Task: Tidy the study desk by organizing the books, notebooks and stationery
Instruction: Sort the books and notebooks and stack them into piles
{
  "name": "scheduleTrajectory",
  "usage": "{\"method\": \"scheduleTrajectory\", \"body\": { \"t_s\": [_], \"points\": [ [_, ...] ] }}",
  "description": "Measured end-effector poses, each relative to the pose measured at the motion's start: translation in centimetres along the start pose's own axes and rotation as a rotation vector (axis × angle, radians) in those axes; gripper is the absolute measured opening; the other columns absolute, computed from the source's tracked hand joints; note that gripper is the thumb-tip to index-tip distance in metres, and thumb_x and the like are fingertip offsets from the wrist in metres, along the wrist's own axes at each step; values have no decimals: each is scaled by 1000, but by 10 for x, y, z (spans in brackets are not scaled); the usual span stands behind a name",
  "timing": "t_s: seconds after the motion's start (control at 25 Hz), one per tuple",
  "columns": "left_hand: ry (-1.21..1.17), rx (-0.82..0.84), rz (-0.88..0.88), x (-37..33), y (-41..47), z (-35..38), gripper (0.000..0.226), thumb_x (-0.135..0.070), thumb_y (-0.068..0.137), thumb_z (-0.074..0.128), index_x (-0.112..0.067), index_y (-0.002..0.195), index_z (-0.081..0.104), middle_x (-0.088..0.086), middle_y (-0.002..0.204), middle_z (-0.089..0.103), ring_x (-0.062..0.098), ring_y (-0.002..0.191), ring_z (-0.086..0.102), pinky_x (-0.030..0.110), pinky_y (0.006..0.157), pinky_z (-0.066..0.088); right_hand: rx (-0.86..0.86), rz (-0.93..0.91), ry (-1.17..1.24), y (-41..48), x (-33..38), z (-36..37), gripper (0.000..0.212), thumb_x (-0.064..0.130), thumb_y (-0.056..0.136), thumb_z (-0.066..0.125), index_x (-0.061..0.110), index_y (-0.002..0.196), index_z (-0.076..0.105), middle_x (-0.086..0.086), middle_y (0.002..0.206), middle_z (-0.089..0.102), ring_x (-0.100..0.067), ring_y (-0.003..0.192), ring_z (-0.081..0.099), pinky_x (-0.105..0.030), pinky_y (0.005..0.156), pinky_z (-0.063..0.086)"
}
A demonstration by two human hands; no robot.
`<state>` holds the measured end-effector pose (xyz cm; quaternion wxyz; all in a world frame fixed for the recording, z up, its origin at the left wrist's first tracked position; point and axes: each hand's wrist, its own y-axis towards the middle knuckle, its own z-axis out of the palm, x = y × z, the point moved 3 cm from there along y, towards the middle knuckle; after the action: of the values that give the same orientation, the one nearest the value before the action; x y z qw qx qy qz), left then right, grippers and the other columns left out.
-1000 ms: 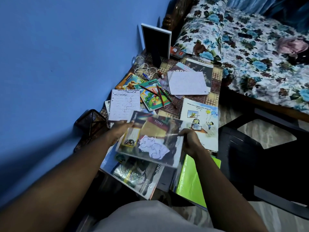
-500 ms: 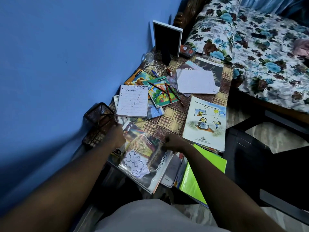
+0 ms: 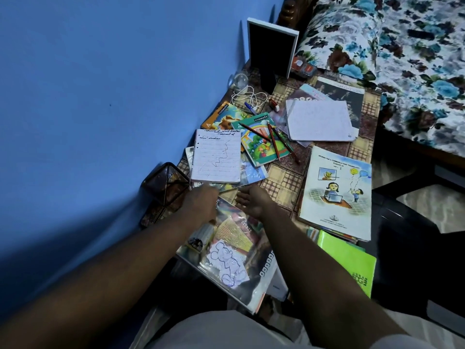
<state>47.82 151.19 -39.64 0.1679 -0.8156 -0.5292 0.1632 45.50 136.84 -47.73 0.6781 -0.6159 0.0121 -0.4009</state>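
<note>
Cluttered desk [image 3: 281,177] under a checked cloth, set against a blue wall.

Risk noted: the glossy book [image 3: 234,250], back from the fingers [image 3: 245,197] and under both wrists, overhangs the near edge on a stack. It could be knocked to the floor by a forearm.

Loose pencils [image 3: 274,139] lie well beyond the fingers on a green notebook [image 3: 256,149] and could be rolled off if it is lifted.

Right hand [image 3: 254,200]: fingers straight and relaxed, nothing held.

Left hand [image 3: 201,205]: fingers hidden at the written notebook [image 3: 216,157], so any grip cannot be told.
</note>
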Motion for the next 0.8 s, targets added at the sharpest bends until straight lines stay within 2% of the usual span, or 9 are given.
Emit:
{"method": "scheduleTrajectory", "body": {
  "t_s": [0.08,0.16,0.24,0.4,0.52,0.6,0.68,0.8],
  "points": [
    [1,-14,11,2,8,-6,34,-12,80,70,-5,111,60,17,114,60,33,102,62,39,85,54,-25,13,64,12,3,14,21,3,92,43,9,73,48,0,56,34,-14,51,24,-28,61,37],
    [-24,-3,35,7,14,-3,35,-10,79,70,-5,112,62,17,113,61,33,101,63,40,86,55,-66,32,143,23,4,20,20,1,89,43,8,70,47,0,50,32,-13,50,20,-26,58,30],
    [-31,24,67,13,17,5,36,-10,79,72,-4,113,62,15,112,63,30,101,63,38,87,54,-83,46,178,29,6,24,18,3,88,47,8,71,49,-1,56,37,-13,52,25,-26,58,30],
    [-27,27,126,16,19,7,30,-9,80,72,-4,107,62,12,108,60,28,95,64,34,79,52,-88,59,169,35,15,34,17,5,90,52,9,76,46,-5,69,45,-16,64,43,-33,61,39],
    [-3,33,154,14,21,4,31,-10,76,75,-4,104,62,15,104,61,31,92,66,36,75,52,-141,10,213,37,19,47,11,-8,84,47,2,87,47,-14,75,51,-27,70,54,-37,56,50],
    [3,33,160,13,22,4,34,-11,74,77,-4,104,63,15,104,60,33,93,66,37,75,53,-203,-31,205,39,19,51,26,-12,80,48,-2,104,50,-16,79,53,-27,71,55,-34,52,52],
    [-11,33,164,13,20,5,36,-11,72,78,-5,105,63,14,103,60,33,94,65,38,75,53,-260,-66,178,39,17,50,49,-13,81,50,-3,128,41,-17,84,55,-25,70,56,-28,43,52],
    [-44,29,172,15,18,6,33,-13,73,79,-2,100,64,14,101,63,31,91,66,34,72,52,-252,-176,135,35,21,47,52,-13,87,54,-1,133,33,-17,94,55,-18,64,53,-24,42,52]
  ]
}}
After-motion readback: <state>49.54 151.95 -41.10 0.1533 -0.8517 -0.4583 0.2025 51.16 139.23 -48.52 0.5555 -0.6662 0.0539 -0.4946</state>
